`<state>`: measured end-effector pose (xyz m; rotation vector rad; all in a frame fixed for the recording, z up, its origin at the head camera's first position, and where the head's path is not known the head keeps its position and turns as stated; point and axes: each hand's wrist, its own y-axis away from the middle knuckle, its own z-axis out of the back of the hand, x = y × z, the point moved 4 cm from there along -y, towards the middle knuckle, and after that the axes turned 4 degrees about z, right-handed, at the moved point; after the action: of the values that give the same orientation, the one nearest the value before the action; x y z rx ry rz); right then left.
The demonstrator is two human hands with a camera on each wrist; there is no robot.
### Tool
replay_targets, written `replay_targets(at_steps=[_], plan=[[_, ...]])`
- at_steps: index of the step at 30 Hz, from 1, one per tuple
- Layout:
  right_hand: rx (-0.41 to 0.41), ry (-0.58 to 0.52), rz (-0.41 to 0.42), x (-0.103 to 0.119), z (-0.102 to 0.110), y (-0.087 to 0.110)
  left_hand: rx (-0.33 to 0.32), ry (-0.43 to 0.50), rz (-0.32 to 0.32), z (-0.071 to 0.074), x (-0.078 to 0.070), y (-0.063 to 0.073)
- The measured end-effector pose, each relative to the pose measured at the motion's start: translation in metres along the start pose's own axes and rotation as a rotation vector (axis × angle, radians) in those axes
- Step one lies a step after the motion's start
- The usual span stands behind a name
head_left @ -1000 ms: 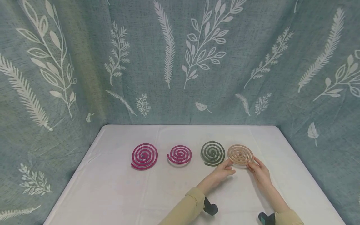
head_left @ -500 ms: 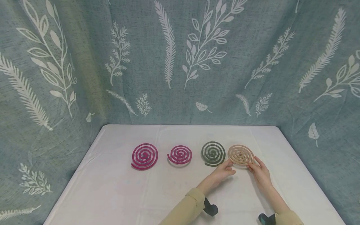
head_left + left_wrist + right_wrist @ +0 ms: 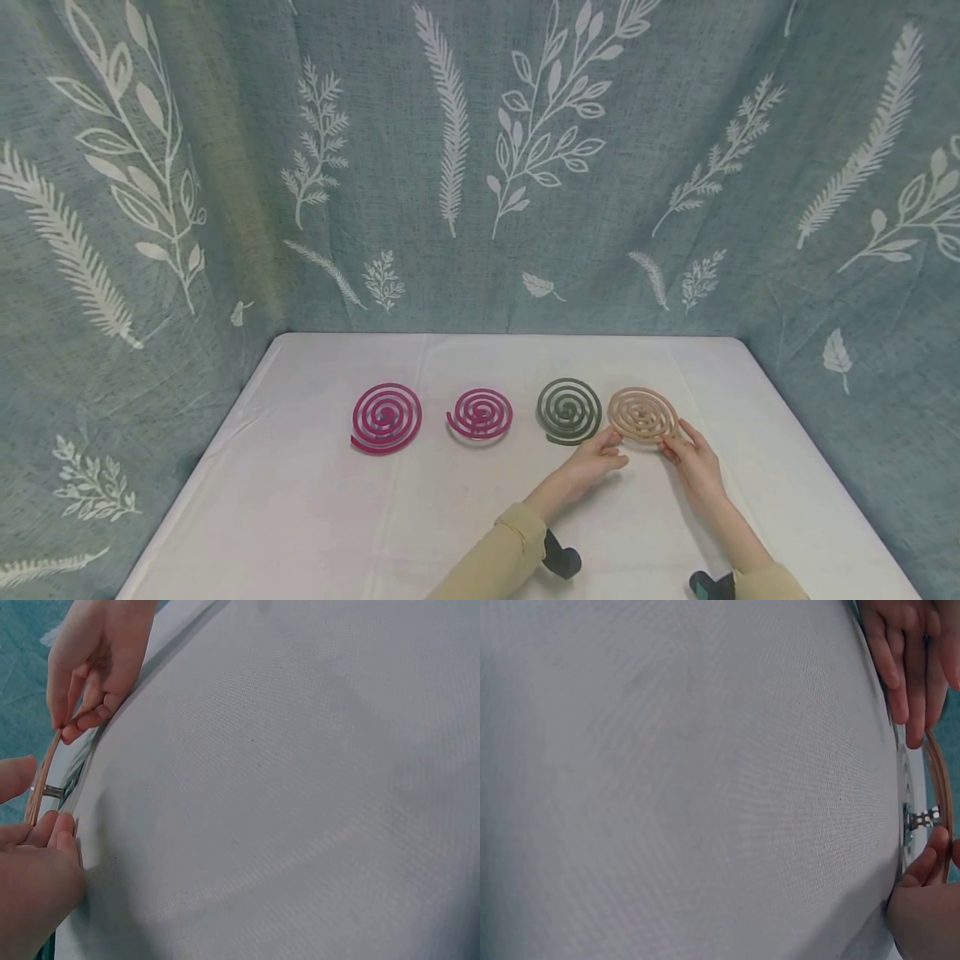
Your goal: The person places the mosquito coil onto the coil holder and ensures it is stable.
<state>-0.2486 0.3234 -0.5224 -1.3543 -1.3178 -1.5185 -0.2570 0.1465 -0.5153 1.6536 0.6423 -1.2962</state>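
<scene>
A tan mosquito coil lies flat at the right end of a row of coils, raised above the white cloth on a small metal stand. My left hand pinches its near-left edge, thumb above and fingers below in the left wrist view. At the near-right edge, my right hand grips the same coil between thumb and fingers. Just left of it is a dark green mosquito coil, close to my left fingertips. The coil's rim shows edge-on in the left wrist view.
Farther left sit two magenta coils: a smaller one that looks raised, with something pale under it, and a larger one. White cloth covers the table. A blue-green leaf-patterned curtain encloses the back and sides.
</scene>
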Motion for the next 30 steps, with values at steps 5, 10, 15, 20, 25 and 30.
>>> replay_targets(at_steps=[5, 10, 15, 20, 25, 30], plan=[[-0.002, -0.01, 0.005, 0.0004, 0.0001, 0.0007, -0.002, 0.005, 0.0, 0.0001, 0.0007, 0.0004], [0.007, -0.024, 0.01, 0.0007, -0.0005, 0.0015, -0.01, -0.002, -0.007, 0.0003, 0.0017, -0.0009], [0.003, -0.023, 0.01, 0.0006, -0.0001, 0.0011, -0.01, 0.0, -0.01, 0.0004, 0.0022, -0.0022], [-0.001, -0.017, 0.006, -0.0002, 0.0008, 0.0003, -0.008, 0.004, -0.009, 0.0004, 0.0021, -0.0023], [-0.001, -0.016, 0.006, -0.0007, 0.0009, 0.0002, -0.008, 0.001, -0.01, 0.0005, 0.0017, -0.0019], [-0.002, -0.011, 0.004, -0.0008, 0.001, 0.0003, -0.002, 0.002, -0.015, 0.0006, 0.0017, -0.0023]])
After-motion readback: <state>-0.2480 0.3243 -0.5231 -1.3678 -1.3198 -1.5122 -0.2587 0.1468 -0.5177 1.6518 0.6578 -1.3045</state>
